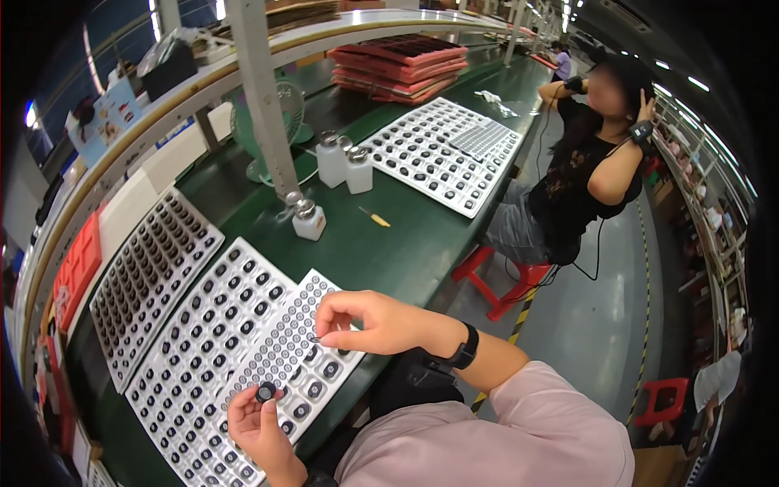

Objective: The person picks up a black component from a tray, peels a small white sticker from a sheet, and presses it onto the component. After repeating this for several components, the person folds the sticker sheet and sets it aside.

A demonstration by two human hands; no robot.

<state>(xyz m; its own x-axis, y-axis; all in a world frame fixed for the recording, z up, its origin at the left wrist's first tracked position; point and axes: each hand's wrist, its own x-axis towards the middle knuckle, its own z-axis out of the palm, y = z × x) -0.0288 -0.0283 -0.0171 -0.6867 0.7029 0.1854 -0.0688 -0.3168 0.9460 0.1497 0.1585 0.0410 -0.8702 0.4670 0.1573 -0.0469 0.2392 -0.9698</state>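
My left hand [261, 428] pinches a small black round part [266, 391] between thumb and fingers, above the lower end of a sheet of round grey pieces [276, 351]. Over the upper part of that sheet, my right hand [354, 320] has thumb and forefinger closed together. A small dark edge shows at those fingertips; what it is, I cannot make out. The sheet lies slantwise on a white moulded tray [261, 280] whose pockets hold rows of black round parts.
Another filled tray [154, 280] leans at the left, beside a red tray [79, 258]. Bottles [308, 221] and a yellow-handled tool [375, 217] stand or lie on the green table [406, 252]. Farther off are another tray [406, 154], stacked red trays [398, 69] and a seated person [592, 162].
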